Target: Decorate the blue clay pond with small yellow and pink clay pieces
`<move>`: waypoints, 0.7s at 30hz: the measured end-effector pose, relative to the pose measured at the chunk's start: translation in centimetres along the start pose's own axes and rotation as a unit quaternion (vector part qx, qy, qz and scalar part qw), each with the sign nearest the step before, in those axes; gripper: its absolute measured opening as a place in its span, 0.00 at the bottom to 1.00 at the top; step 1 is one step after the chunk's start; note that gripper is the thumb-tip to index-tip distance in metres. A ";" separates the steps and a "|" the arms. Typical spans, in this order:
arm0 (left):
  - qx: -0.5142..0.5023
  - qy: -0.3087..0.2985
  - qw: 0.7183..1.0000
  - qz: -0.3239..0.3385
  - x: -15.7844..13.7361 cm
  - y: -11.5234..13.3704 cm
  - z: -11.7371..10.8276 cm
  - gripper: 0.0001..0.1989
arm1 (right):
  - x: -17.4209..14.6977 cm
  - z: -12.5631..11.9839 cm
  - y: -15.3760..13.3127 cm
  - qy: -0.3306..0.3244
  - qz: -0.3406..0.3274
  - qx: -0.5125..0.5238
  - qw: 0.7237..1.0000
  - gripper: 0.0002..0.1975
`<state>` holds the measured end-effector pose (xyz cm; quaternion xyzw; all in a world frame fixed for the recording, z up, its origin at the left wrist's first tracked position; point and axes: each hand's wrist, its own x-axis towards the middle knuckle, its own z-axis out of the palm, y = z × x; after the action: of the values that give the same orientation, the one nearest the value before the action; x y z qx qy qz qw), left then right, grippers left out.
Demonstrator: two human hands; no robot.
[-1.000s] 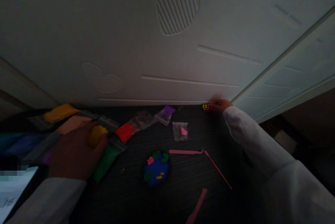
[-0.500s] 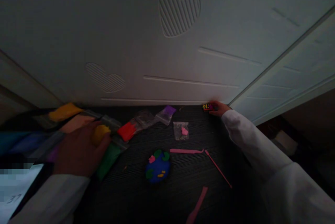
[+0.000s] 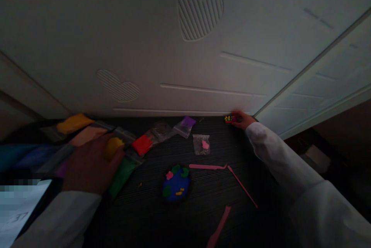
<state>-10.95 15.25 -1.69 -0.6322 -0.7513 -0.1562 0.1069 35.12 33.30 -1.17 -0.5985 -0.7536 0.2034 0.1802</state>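
My left hand [image 3: 88, 163] is closed around a lump of yellow modelling clay [image 3: 113, 147], above bags of coloured clay at the left. Under and beside that hand lie a green clay bag [image 3: 123, 176] and a peach clay bag [image 3: 88, 136]. At the back right, my right hand [image 3: 242, 119] has its fingers on a small clay piece with yellow dots and red and purple parts [image 3: 230, 119], close to the white panel. Its exact kind is too small and dark to tell. A round blue clay pond [image 3: 176, 184] with green pads, a pink flower and yellow bits rests mid-table.
Pink modelling tools lie right of the pond: a hooked one [image 3: 207, 167], a thin stick [image 3: 242, 186] and a flat blade [image 3: 220, 226]. Behind are red [image 3: 142, 144], purple [image 3: 188, 122] and pink [image 3: 201, 145] clay bags. A white panel [image 3: 185, 70] borders the table's back.
The view has shifted very slightly, so everything on the table sits a little further right. Both hands keep almost the same places and grips.
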 end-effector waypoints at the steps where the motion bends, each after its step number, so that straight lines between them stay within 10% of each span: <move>1: 0.000 -0.002 1.000 -0.001 0.0 0.0 0.0 0.25 | 0.0 0.0 0.0 -0.001 0.000 0.001 1.000 0.16; 21: 0.001 -0.005 1.000 -0.002 0.1 0.2 -0.2 0.24 | -0.3 0.0 -0.9 -0.003 -0.015 -0.032 0.999 0.23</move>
<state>-10.77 15.26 -1.49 -0.6314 -0.7533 -0.1522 0.1032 34.47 32.82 -0.76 -0.5920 -0.7690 0.1786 0.1621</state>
